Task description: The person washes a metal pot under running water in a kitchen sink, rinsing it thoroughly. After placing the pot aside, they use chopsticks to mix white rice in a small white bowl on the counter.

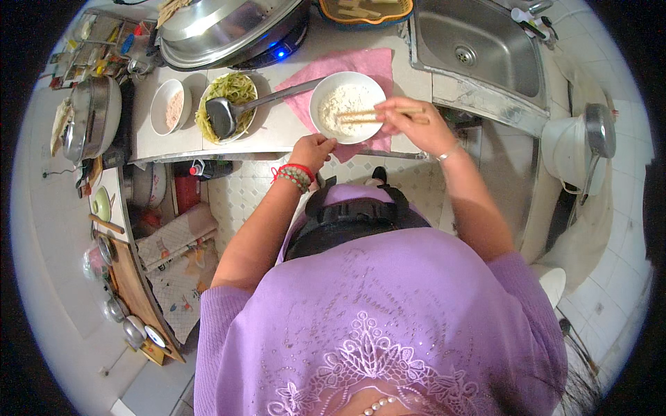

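Note:
A white bowl (316, 110) stands on a pink cloth (379, 65) near the counter's front edge. Inside it lies a pale, crumbly, flour-like mixture (347, 99). My right hand (408, 122) grips a pair of wooden chopsticks (359, 116), whose tips reach into that mixture. My left hand (312, 151) holds the bowl's near-left rim, thumb and fingers against it. Left of the cloth, a bowl of shredded green vegetable (237, 88) has a dark ladle (222, 117) resting across it, its handle reaching toward the white bowl. Farther left is a small white bowl (156, 112) with pinkish contents (175, 110).
A large lidded steel pan (229, 31) sits on a cooker with a blue light (281, 53) behind the bowls. A steel sink (484, 31) is set in at the back right, beside an orange basket (367, 18). A steel pot (93, 119) stands at the left.

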A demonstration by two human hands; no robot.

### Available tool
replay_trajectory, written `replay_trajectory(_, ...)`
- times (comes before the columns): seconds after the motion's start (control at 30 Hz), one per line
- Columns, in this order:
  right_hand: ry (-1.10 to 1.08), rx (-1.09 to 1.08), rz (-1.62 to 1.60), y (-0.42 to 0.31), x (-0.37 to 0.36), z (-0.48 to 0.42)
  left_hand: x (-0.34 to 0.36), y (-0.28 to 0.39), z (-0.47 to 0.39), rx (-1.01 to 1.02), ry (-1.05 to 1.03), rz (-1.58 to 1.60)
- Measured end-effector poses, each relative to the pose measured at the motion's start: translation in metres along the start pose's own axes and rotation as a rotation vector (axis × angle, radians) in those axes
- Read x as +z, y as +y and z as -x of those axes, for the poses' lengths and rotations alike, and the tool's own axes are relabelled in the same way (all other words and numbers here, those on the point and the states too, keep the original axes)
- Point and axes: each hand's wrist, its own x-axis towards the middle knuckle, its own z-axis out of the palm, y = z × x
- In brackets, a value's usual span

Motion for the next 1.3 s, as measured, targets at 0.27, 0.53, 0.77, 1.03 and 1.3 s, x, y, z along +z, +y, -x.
replay_trajectory(0.27, 0.255, -0.137, 0.04, 0.01, -0.005, -0.022, 0.004, 0.004, 0.0, 0.043, 0.003, 0.069)
replay_trajectory(0.53, 0.215, -0.041, 0.162, -0.01, -0.028, -0.004, 0.003, 0.0, 0.0, 0.004, 0.002, 0.059)
replay_trajectory(0.77, 0.113, -0.012, 0.012, 0.01, -0.002, -0.003, -0.001, -0.003, -0.004, 0.006, -0.002, -0.025)
replay_trajectory(1.03, 0.337, -0.192, 0.09, 0.025, -0.017, -0.025, 0.002, 0.003, -0.002, 0.039, 0.009, -0.019)
replay_trajectory(1.3, 0.256, -0.027, 0.19, 0.005, -0.039, 0.001, 0.003, 0.001, -0.002, 0.03, 0.021, -0.018)
